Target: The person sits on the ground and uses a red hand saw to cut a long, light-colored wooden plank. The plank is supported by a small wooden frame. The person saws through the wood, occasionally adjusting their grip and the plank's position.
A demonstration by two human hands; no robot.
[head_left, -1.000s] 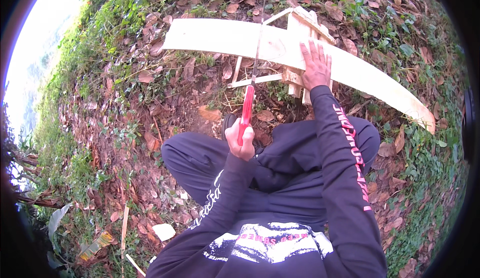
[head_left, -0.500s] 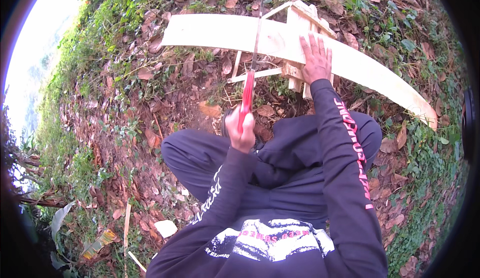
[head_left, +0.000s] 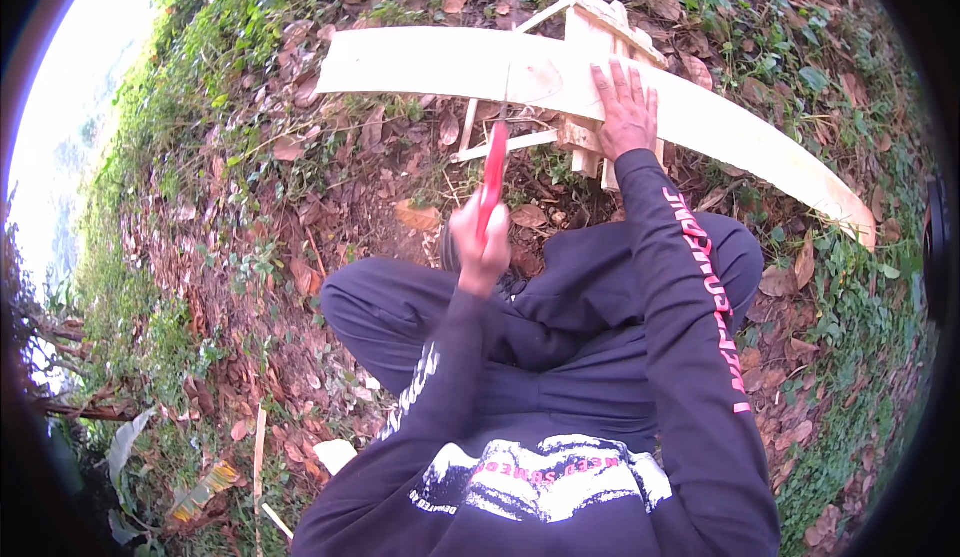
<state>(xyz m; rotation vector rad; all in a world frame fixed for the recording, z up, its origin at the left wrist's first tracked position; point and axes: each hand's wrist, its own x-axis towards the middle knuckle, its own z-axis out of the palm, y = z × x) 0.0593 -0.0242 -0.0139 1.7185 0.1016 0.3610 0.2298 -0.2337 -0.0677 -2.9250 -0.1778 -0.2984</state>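
Observation:
A long pale wooden board lies crosswise in front of me; the lens bends its outline. My left hand is closed round the red handle of a saw. The thin blade points away from me and crosses the board left of its middle, where it is blurred and hard to make out. I cannot tell how deep it sits in the wood. With fingers spread, my right hand presses flat on the board, right of the blade. Beneath the board stands a small rough wooden stand, partly hidden by it.
My bent legs are just behind the stand. Dry brown leaves and green plants cover the soil around. Thin wood strips and a pale offcut lie at the lower left.
My left hand has pushed the saw a little away from me, its handle now closer to the board's near edge. My right hand stays flat on the board.

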